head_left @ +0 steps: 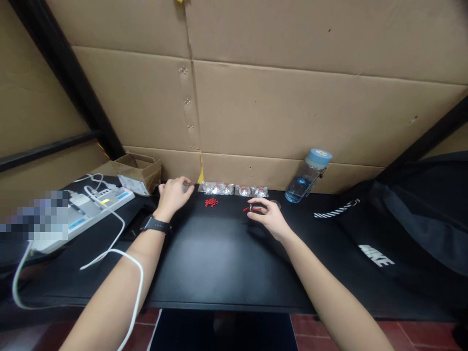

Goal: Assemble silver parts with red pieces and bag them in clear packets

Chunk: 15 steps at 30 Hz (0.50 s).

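Forearms [318, 265] over desk edge [230, 308], open tabletop [219, 258] between, right hand [270, 218] pinching red-ended piece [250, 208]

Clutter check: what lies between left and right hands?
Head view: a red cord bundle lies between left hand and right hand; clear packets line up behind.

A big brown cardboard wall [285, 112] stands along the back edge of the black table [219, 263], with dark metal bars [58, 73] slanting up past its left and right ends, red tiles [314, 331] on the floor below the front edge, and soft light shining on the tabletop.
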Available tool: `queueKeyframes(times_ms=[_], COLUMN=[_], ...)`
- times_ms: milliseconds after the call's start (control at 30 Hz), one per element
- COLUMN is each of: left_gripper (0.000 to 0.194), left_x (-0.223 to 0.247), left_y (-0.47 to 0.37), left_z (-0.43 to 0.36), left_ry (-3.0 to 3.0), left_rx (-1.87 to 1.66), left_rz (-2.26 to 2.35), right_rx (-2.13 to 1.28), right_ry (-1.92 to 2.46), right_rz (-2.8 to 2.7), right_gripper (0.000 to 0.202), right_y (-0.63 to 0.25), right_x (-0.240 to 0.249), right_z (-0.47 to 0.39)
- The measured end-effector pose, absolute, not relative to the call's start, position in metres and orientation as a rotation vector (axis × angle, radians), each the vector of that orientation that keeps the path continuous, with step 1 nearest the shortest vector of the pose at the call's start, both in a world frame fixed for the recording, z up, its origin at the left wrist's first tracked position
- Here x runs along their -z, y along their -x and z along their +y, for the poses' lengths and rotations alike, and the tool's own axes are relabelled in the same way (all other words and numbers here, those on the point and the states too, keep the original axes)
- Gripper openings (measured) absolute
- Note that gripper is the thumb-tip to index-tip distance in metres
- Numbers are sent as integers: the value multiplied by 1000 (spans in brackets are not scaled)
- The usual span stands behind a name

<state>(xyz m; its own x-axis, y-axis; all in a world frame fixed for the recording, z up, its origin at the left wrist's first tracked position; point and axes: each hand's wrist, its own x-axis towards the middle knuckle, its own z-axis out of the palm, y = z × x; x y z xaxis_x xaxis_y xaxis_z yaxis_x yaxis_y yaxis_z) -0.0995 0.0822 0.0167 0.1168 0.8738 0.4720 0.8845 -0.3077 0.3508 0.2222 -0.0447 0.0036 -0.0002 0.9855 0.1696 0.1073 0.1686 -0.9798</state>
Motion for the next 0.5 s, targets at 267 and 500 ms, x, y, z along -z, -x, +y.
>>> queueKeyframes(times_ms=[267,500], left_gripper=[29,24], left_x=[0,-10], left_y=[136,139], left_z=[105,98], left_ry=[2345,2040], left_rx=[881,1156], left_rz=[-2116,-2092], right_rx=[-963,-934], right_ry=[1195,1196], right_rz=[-1382,-1401], right_gripper=[42,43], right_y=[-224,-228], right_x=[-7,-4], right_z=[-46,-42])
